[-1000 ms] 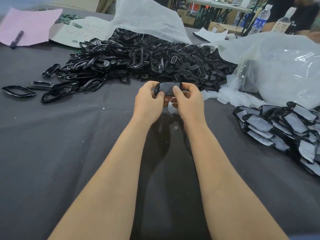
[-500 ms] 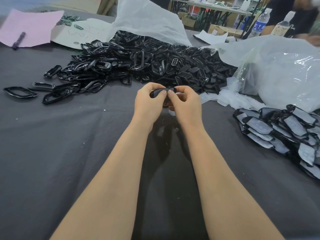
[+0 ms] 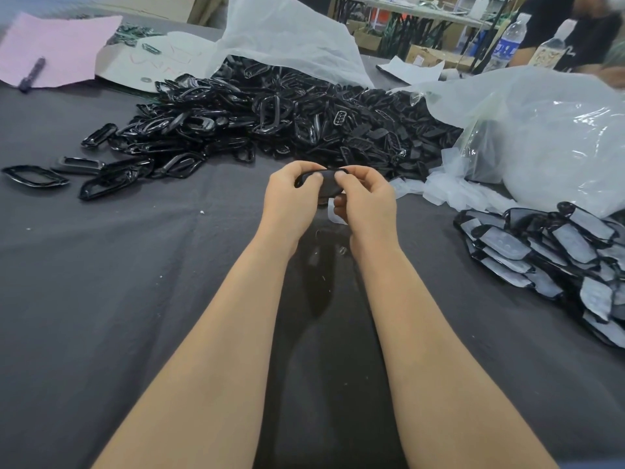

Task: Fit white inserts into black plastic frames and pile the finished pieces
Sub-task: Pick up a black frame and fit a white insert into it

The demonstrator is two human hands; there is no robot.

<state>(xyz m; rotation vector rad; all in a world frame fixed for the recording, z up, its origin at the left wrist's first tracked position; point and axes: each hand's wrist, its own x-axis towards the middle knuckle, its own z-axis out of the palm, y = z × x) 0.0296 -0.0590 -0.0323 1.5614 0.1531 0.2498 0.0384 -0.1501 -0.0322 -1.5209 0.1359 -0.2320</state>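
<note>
**Grey cloth bench: seating one insert in a frame**

Dark cloth table [image 3: 135, 299], hands working just above it at mid-table. Left hand [image 3: 287, 201] and right hand [image 3: 367, 204] both pinch one black frame [image 3: 323, 186], thumbs on the near face, fingers curled behind. White scrap [image 3: 334, 218] shows under the right hand; can't tell if it's the insert or loose.

Looks like the press-in step. To do it well:
- back the rim with the fingers
- walk both thumbs along the edge, end to end
- don't flex the frame
- check for a lifted corner before release

Finished pile [image 3: 541, 252] sits well to the right. Frame heap [image 3: 270, 120] and white pieces [image 3: 439, 191] lie just beyond the hands.
</note>
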